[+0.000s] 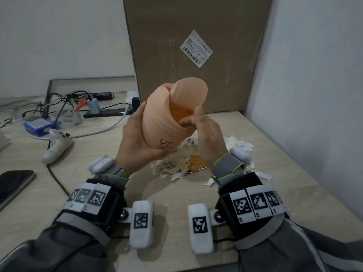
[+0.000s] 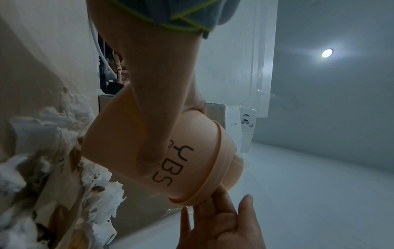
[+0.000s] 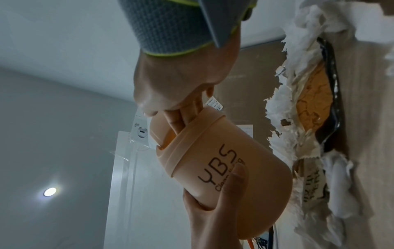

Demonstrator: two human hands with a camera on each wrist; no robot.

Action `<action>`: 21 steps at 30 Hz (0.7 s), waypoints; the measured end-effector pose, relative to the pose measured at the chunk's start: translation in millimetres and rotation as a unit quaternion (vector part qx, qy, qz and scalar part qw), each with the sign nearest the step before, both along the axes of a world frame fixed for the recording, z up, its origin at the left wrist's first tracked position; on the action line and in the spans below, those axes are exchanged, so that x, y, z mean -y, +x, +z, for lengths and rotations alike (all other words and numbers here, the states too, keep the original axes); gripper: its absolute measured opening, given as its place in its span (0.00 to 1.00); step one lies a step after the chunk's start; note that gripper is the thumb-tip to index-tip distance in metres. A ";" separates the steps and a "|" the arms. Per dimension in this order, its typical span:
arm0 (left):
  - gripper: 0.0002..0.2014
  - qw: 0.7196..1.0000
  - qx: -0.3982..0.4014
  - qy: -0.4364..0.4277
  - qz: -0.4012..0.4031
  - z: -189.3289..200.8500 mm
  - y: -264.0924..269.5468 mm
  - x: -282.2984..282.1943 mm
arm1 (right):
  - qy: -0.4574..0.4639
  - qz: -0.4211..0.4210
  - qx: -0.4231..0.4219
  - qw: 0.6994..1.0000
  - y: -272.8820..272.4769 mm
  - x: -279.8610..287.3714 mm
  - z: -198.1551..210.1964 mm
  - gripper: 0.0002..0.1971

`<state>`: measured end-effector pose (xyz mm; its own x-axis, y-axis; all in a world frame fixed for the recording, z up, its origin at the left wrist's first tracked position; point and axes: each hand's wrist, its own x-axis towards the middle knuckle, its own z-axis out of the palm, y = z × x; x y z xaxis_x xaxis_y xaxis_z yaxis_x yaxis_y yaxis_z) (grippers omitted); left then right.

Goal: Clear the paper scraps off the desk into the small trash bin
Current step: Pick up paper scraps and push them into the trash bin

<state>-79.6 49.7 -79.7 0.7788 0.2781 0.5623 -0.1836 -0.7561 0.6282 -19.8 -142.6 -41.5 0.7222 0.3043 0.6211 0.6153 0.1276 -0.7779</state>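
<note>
Peach trash bin (image 1: 165,122) is off the desk (image 1: 94,173), held in the air and tilted so its mouth points toward 1 o'clock in the head view. Swing lid (image 1: 188,91) is tipped open at the top. "YBS" print faces the camera.

Left hand (image 1: 135,138) grips the bin body from the 9 o'clock side, fingers wrapped round the back, thumb (image 3: 236,176) pressed across the print (right wrist view shows this best).

Right hand (image 1: 208,134) sits at the bin's 3 o'clock. Its fingers (image 3: 181,121) are together and pushed down into the opening past the rim; thumb stays outside, pointing up. Cannot tell if the fingertips hold anything, they're hidden inside.

Paper scraps (image 1: 238,143) lie in a pile on the desk directly below the bin, white shreds mixed with a torn brown wrapper (image 1: 193,163) at 6 o'clock of the bin.

Desk's 9 to 10 o'clock side: white game controller (image 1: 57,146), phone (image 1: 13,183), blue box (image 1: 38,125), cable tangle (image 1: 68,99). Cardboard box (image 1: 196,55) stands at 12 o'clock against the wall.
</note>
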 end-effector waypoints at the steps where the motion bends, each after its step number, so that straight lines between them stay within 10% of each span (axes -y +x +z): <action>1: 0.68 1.000 -0.001 0.001 0.000 -0.2 0.0 0.0 | -0.019 0.007 0.002 1.000 -0.3 -0.5 -0.9 0.29; 9: 0.61 0.995 0.047 -0.091 0.010 2.8 -4.2 -2.1 | 0.055 -0.127 -0.007 0.990 10.1 10.1 1.0 0.18; 14: 0.65 0.988 0.058 -0.133 0.052 -0.2 -3.4 -9.8 | -0.305 -0.158 -0.043 0.938 23.8 18.7 -10.8 0.03; 21: 0.66 0.990 0.056 -0.117 0.048 3.9 -6.0 -3.4 | -0.626 -0.083 0.025 0.775 20.8 16.4 -19.8 0.27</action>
